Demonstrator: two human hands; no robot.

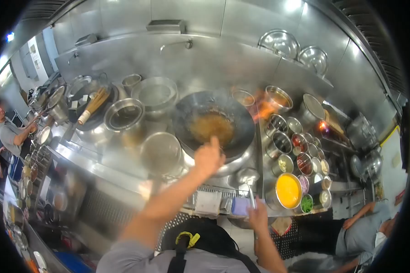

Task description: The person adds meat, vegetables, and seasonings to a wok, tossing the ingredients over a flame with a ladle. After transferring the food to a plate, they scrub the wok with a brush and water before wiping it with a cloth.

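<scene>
A dark wok (246, 125) with brown liquid (209, 127) in it stands on the range. My left hand (209, 158) is over the wok's near edge, one finger stretched towards the liquid; its other fingers are blurred. Near the front edge of the range, my right hand (258, 214) is closed round the handle of a metal ladle (248, 175). The ladle's bowl is to the right of the wok, near its front. Folded cloths (208, 202) lie between my two arms at the counter's front edge.
Left of the wok are a round strainer (161, 153), metal pots (124, 114) and a bamboo brush (93, 106). On the right stand a pot of yellow liquid (289, 190), chopped greens (306, 204) and several seasoning containers. Flames (265, 110) show behind. People are at far left and lower right.
</scene>
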